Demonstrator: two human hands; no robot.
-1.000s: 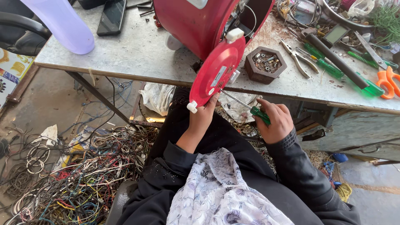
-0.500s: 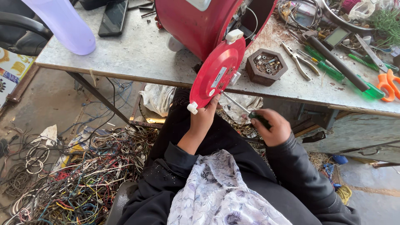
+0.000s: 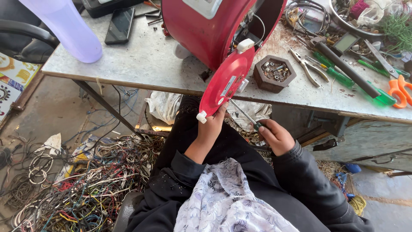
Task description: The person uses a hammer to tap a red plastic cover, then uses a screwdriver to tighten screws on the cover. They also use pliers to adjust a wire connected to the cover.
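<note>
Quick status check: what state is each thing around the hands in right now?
Red round cover: swung open, tilted off the red housing.
Left hand: gripping the cover's lower edge.
Right hand: closed around a screwdriver, tip at the cover.
Hexagonal tray: upright, holding small parts.

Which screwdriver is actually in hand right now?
The one gripped in the right hand, its shaft angled to the red disc; the green-handled screwdrivers lie untouched on the table.
</note>
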